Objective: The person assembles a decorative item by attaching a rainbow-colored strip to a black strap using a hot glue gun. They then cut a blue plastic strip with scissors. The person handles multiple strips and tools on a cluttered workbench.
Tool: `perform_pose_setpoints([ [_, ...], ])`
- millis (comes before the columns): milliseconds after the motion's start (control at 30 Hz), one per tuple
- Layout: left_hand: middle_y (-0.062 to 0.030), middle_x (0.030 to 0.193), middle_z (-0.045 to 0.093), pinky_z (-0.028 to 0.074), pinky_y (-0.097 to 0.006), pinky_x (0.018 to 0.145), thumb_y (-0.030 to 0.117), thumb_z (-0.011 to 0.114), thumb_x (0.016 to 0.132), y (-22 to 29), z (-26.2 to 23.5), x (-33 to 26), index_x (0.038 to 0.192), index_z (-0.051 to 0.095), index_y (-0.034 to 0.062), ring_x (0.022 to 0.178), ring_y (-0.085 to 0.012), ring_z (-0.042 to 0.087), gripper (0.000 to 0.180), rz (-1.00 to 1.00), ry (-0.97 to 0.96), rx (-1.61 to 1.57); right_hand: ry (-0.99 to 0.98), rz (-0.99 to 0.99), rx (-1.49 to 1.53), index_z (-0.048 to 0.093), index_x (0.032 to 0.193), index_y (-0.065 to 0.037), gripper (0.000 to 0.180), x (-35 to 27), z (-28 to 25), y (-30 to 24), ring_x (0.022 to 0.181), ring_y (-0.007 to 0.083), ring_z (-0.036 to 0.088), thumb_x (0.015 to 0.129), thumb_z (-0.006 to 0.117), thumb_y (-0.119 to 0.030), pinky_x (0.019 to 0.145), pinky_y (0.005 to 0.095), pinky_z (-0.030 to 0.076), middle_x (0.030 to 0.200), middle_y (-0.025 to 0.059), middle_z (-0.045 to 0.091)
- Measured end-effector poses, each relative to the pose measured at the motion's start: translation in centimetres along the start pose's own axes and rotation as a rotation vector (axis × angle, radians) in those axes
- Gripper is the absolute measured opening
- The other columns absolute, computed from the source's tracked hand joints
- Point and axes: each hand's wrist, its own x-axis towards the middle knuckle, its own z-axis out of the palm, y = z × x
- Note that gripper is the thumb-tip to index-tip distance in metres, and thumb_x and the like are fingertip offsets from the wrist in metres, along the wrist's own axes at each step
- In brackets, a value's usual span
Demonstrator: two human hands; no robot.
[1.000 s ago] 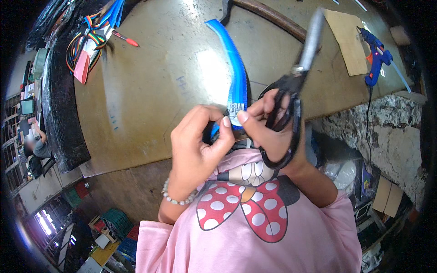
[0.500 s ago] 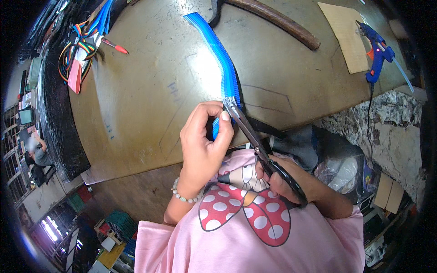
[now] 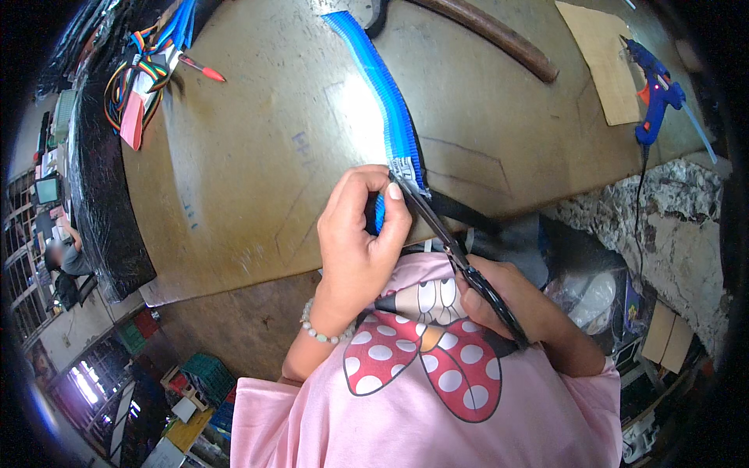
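Observation:
A long blue ribbed strip (image 3: 384,93) lies across the brown worktable (image 3: 265,171), running from the far edge toward me. My left hand (image 3: 359,234) pinches its near end, where a small white tag sits. My right hand (image 3: 507,304) grips the black handles of a pair of scissors (image 3: 449,242), low against my pink shirt. The blades point up and away, their tips at the tagged end of the strip beside my left thumb.
A blue glue gun (image 3: 655,93) with its cord lies at the far right by a cardboard piece (image 3: 605,66). A dark curved bar (image 3: 484,35) lies at the back. Coloured wires (image 3: 144,70) and a red-tipped pen (image 3: 201,69) sit far left. Rough stone (image 3: 671,226) borders the table's right.
My right hand dropped the scissors from upright beside the strip down to my chest and brought the blades to the strip's tagged end. My left hand kept its pinch.

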Motion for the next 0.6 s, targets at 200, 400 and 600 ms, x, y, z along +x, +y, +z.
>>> perform_pose_setpoints([
  [200, -0.0156, 0.088, 0.06, 0.048, -0.031, 0.07, -0.002, 0.062, 0.084, -0.09, 0.02, -0.24, 0.088, 0.054, -0.0019, 0.075, -0.0267, 0.059, 0.008, 0.072, -0.005, 0.059, -0.054, 0.074, 0.015, 0.053, 0.085, 0.0, 0.056, -0.41, -0.62, -0.47, 0.06, 0.0249, 0.06, 0.093, 0.055, -0.056, 0.057, 0.0397, 0.047, 0.062, 0.0128, 0.057],
  [400, -0.0168, 0.089, 0.06, 0.049, -0.033, 0.071, -0.002, 0.062, 0.084, -0.04, -0.06, -0.32, 0.09, 0.055, -0.0019, 0.076, -0.0294, 0.059, 0.009, 0.141, -0.024, 0.111, -0.051, 0.086, 0.024, 0.053, 0.08, 0.0, 0.05, -0.26, -0.95, -0.41, 0.058, 0.0183, 0.052, 0.093, 0.06, -0.049, 0.055, 0.0368, 0.044, 0.06, 0.0099, 0.052],
  [600, -0.0172, 0.09, 0.06, 0.05, -0.034, 0.071, -0.002, 0.062, 0.084, -0.18, -0.32, -0.31, 0.09, 0.055, -0.0022, 0.077, -0.0301, 0.06, 0.009, 0.159, -0.055, 0.114, 0.055, 0.017, 0.04, 0.057, 0.07, -0.001, 0.052, -0.22, -0.68, 0.05, 0.053, 0.0132, 0.048, 0.09, 0.065, -0.048, 0.05, 0.0332, 0.041, 0.054, 0.0071, 0.05],
])
